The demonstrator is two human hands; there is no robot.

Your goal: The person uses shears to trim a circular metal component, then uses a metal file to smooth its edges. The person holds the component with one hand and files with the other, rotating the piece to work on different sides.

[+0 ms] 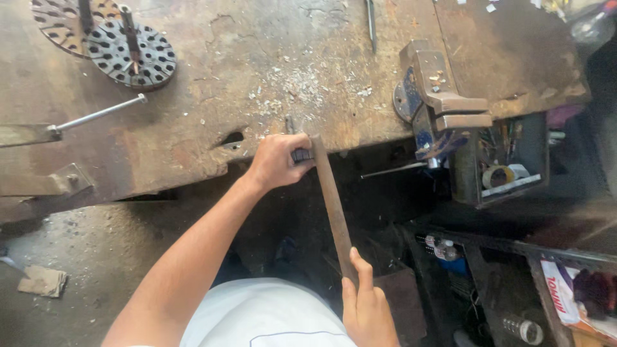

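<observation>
While you work at the bench edge (193, 160), note, left to right:

Left hand (277, 160): clenched on a small dark block (302, 155), pinned against the edge. Fingers sit right beside the bar; a slip would likely pinch them.

Long flat bar (331, 199): slants from that block down toward you.

Right hand (366, 307): grasping the bar's near end, thumb along it. A loose hold could let it twist.

Vise (437, 103): well off to the right.

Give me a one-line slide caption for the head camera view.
Left hand steadies a small dark part at the workbench edge while the right hand holds a long file.
</observation>
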